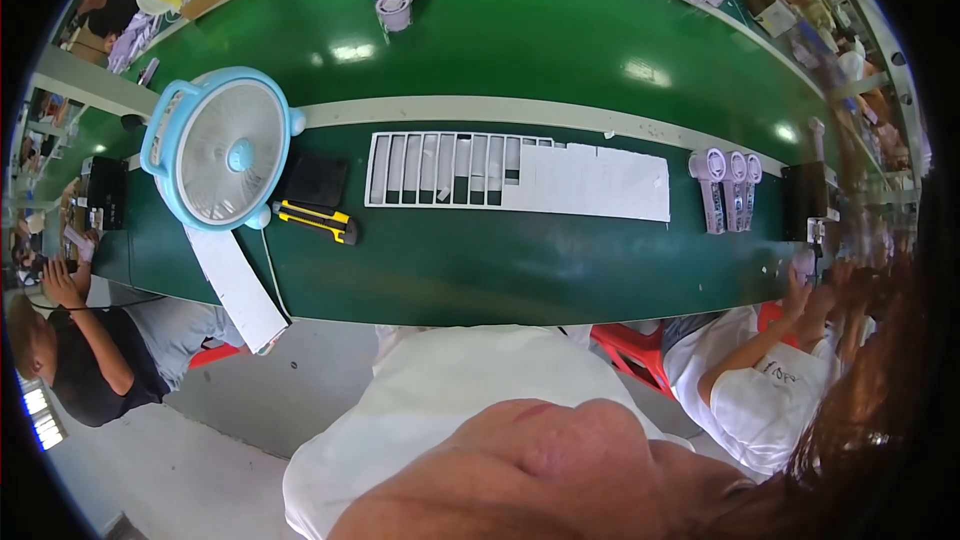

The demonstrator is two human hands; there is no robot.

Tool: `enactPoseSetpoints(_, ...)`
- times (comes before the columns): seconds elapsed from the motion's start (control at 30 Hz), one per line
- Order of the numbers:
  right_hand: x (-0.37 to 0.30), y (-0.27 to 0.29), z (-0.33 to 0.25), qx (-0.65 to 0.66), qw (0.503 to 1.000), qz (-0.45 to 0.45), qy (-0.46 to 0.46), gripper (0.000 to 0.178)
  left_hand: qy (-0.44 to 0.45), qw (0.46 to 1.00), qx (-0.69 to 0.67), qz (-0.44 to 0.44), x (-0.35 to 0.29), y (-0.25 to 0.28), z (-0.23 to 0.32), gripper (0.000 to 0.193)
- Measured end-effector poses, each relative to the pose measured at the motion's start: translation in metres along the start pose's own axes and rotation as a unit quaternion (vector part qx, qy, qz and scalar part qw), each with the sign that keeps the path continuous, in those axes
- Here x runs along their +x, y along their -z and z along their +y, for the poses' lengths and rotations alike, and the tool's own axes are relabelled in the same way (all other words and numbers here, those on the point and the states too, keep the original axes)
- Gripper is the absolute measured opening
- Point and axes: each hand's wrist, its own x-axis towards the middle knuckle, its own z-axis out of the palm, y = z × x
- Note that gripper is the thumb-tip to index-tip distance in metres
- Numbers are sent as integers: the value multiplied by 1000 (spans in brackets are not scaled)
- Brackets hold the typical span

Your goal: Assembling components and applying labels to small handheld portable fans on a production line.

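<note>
Neither of my hands shows in the head view. On the dark green bench [480, 260] lies a white slotted tray [376, 170], its right part covered by a white sheet [595, 182]. Several of its left slots look filled with pale pieces, too small to make out. Further right, three purple handheld fans [736, 192] lie side by side. A light-blue round fan [241, 155] stands at the left. Beside its base are a black flat pad [314, 181] and a yellow-and-black utility knife [316, 222].
Beyond a pale rail [480, 110] runs a glossy green belt [520, 40] carrying purple handheld fans [394, 10]. A white strip [238, 285] overhangs the bench's near edge. Co-workers sit left [95, 365] and right [760, 390]. A black box [812, 195] stands at the right.
</note>
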Motion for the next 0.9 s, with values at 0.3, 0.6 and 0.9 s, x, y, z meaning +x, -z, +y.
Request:
enactPoseSetpoints(0.3,16,9,-2,-27,999,-27,-2,29,24,997,69,-6,3,16,19,31)
enactPoseSetpoints(0.6,-43,2,-1,-24,994,-46,-99,33,62,974,202,-84,44,60,80,31)
enactPoseSetpoints(0.9,-22,20,4,-51,991,-88,-90,36,83,959,256,-84,46,58,95,32)
